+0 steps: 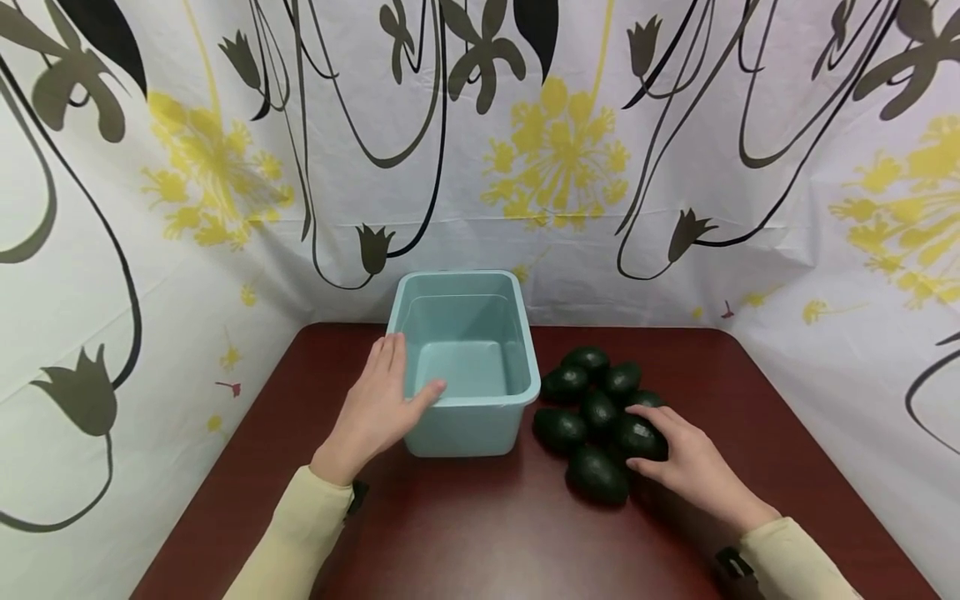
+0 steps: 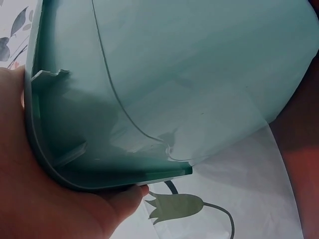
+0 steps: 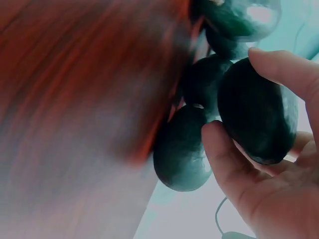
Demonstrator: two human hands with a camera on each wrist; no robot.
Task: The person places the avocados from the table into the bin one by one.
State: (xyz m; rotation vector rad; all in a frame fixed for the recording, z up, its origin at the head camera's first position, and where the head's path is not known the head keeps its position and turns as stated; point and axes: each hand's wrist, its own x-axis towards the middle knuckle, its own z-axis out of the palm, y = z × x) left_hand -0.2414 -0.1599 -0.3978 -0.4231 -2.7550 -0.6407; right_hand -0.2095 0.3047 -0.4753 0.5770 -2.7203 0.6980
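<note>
An oblong dark green avocado lies within the curled fingers and thumb of my right hand. The right wrist view shows the held avocado pinched between thumb and fingertips, close beside other avocados. My left hand rests at the near left corner of a light blue plastic bin, fingers straight along the left rim and thumb over the front rim. From the left wrist, the hand touches the bin's rim from outside. The bin's visible floor is bare.
Several more avocados sit in a cluster right of the bin on the dark red-brown table. A white cloth with floral print hangs behind the table and along its sides.
</note>
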